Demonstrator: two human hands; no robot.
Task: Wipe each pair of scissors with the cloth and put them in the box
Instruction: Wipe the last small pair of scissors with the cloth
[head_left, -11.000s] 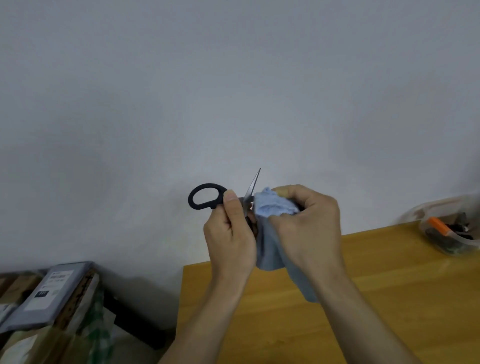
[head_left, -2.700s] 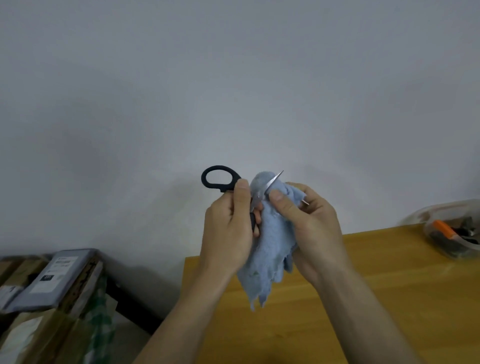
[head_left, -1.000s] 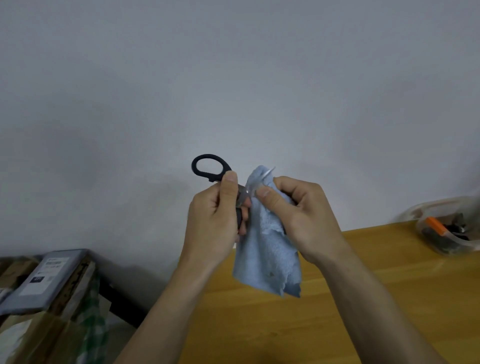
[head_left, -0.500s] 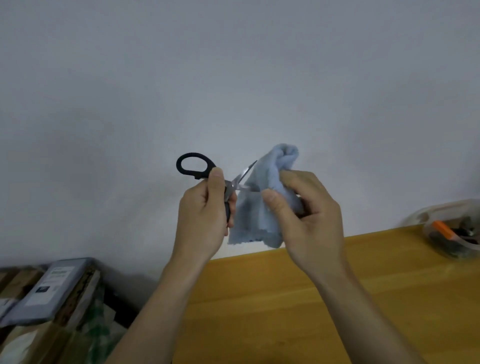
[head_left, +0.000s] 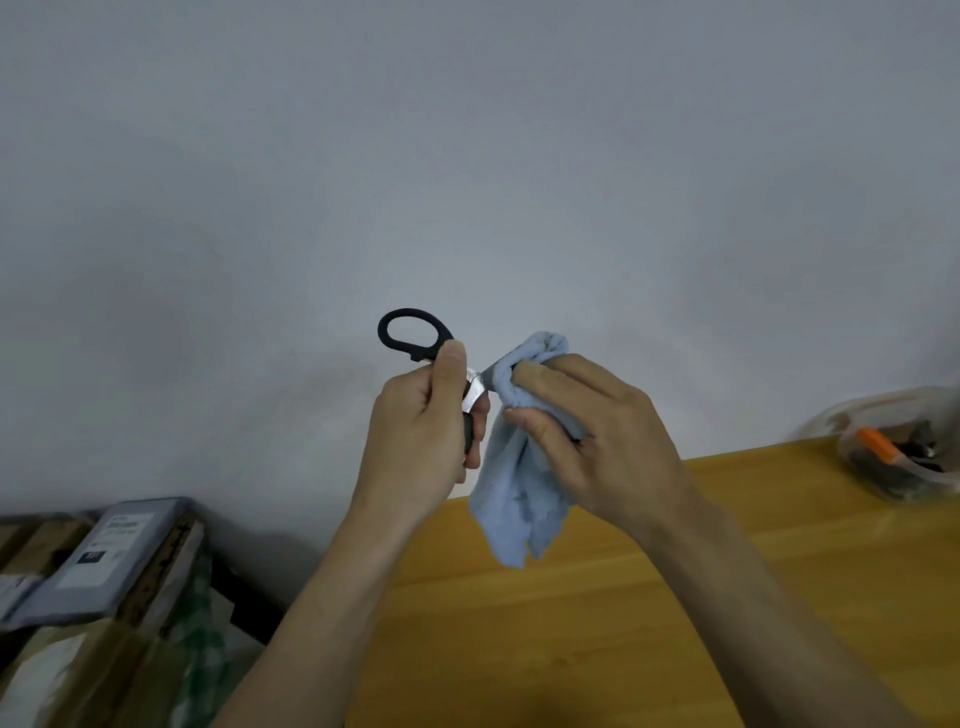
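While the left hand (head_left: 421, 447) gripped the black-handled scissors (head_left: 415, 340), the right hand (head_left: 597, 436) pinched the blue cloth (head_left: 519, 493) round the blade. Both hung above the worktop (head_left: 571, 623).

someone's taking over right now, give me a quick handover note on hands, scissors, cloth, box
Left hand grips the black scissors by the handle, in the air.
Right hand pinches the blue cloth round the blades.
Box sits at the table's far right, with items already in it.
Left: finish wiping, then put this pair in the box.
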